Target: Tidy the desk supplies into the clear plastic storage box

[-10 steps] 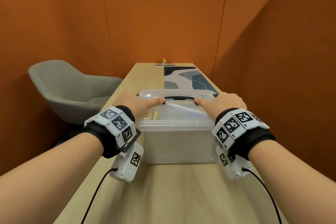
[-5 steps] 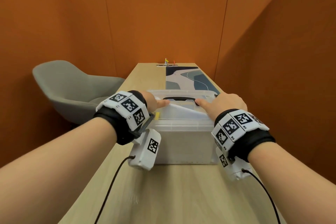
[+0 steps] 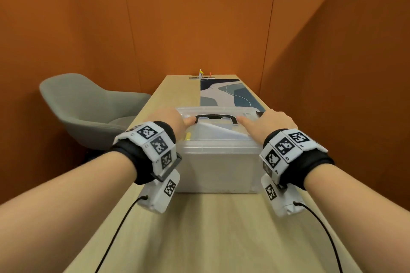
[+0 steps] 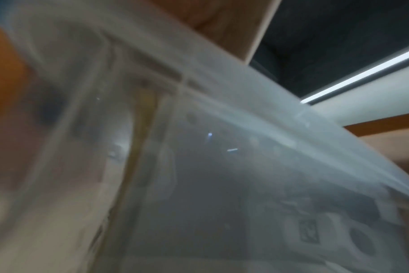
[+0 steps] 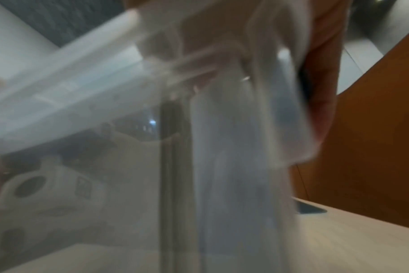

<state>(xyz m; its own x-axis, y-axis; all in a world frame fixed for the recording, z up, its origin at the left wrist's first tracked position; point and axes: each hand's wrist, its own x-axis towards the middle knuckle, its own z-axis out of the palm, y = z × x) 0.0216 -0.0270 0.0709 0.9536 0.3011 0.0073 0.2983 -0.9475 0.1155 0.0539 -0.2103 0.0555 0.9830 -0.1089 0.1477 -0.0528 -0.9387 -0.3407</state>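
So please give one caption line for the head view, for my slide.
Both hands, left hand and right hand, rest on the lidded clear storage box.

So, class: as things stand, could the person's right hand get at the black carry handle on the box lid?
Probably yes. The right hand already rests on the lid, thumb tip beside the handle, nothing between them. The left hand flanks the other end.
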